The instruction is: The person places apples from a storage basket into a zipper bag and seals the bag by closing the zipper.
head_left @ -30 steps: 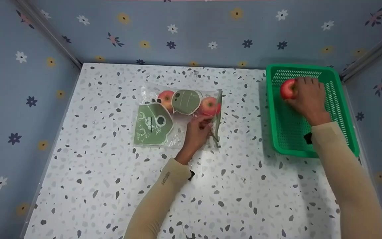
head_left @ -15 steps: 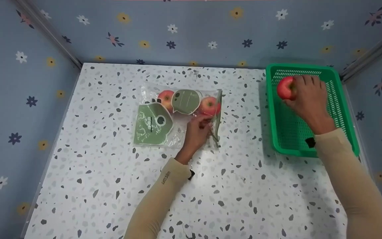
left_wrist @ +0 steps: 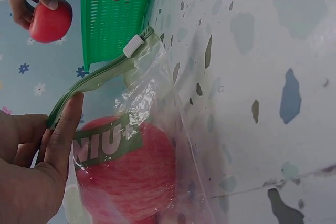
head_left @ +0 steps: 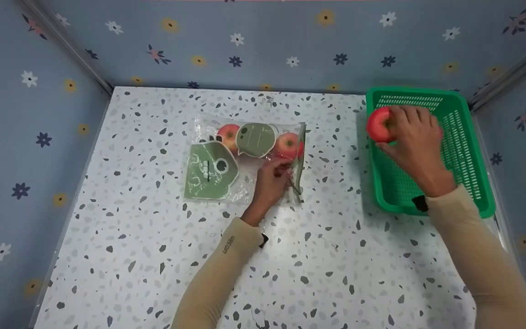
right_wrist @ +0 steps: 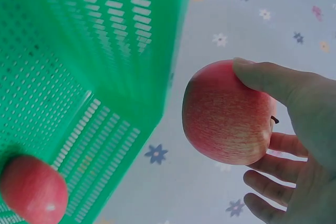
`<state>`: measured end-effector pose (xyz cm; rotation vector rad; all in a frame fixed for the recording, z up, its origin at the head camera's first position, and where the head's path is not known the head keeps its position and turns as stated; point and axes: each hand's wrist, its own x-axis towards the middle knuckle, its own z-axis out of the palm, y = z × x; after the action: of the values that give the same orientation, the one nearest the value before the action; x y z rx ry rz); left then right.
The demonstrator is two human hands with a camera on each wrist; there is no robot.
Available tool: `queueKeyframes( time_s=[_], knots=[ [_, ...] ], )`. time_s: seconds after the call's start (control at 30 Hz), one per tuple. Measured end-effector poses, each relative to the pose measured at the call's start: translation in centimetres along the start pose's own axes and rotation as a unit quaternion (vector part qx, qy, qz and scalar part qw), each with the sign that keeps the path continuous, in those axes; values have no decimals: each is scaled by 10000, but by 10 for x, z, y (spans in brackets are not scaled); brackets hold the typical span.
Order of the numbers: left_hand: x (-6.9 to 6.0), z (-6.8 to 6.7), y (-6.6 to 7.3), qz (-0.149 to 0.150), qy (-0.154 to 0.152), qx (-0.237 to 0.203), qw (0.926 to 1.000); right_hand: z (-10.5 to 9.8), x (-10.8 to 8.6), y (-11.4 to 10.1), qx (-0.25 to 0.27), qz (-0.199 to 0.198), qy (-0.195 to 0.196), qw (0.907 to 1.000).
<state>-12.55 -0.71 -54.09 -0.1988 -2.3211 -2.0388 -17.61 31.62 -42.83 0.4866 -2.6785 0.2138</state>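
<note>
A clear zip bag with green print point(head_left: 213, 171) lies on the table, two apples showing inside, one point(head_left: 289, 145) near its zip edge. The left hand point(head_left: 272, 183) pinches the green zip edge; in the left wrist view that edge is lifted, with a white slider point(left_wrist: 133, 45) farther along it. The right hand point(head_left: 418, 141) grips a red apple point(head_left: 380, 124) above the left rim of the green basket point(head_left: 374, 183). In the right wrist view thumb and fingers hold this apple point(right_wrist: 228, 114) outside the basket wall, and another apple point(right_wrist: 34, 190) rests in the basket.
The speckled white table point(head_left: 153, 256) is bordered by flowered blue panels point(head_left: 263, 45) at the back and both sides. The basket stands in the table's back right corner, to the right of the bag.
The right hand has raised its apple and moved it left, from inside the basket to over its left rim. The left hand and the bag have stayed in place.
</note>
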Motion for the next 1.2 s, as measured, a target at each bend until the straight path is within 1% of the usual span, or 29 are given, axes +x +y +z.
queueKeyframes(
  time_s=[0.07,0.17,0.53,0.83,1.07,1.2],
  knots=[
    [0,0,0,59,-15,20,10000,1,0,-6,33,-59,22,10000],
    [0,0,0,56,-14,-5,10000,2,0,-16,64,-138,-11,9999],
    [0,1,-1,19,40,7,10000,11,-7,-48,-83,-464,-319,9984],
    [0,1,0,-75,56,-20,10000,20,-12,-71,104,-527,-766,9956],
    [0,1,0,-90,40,-13,10000,28,-18,-86,157,-628,-896,9939],
    [0,2,1,-139,44,-116,9998,35,-22,-94,181,-678,-969,9928]
  ],
)
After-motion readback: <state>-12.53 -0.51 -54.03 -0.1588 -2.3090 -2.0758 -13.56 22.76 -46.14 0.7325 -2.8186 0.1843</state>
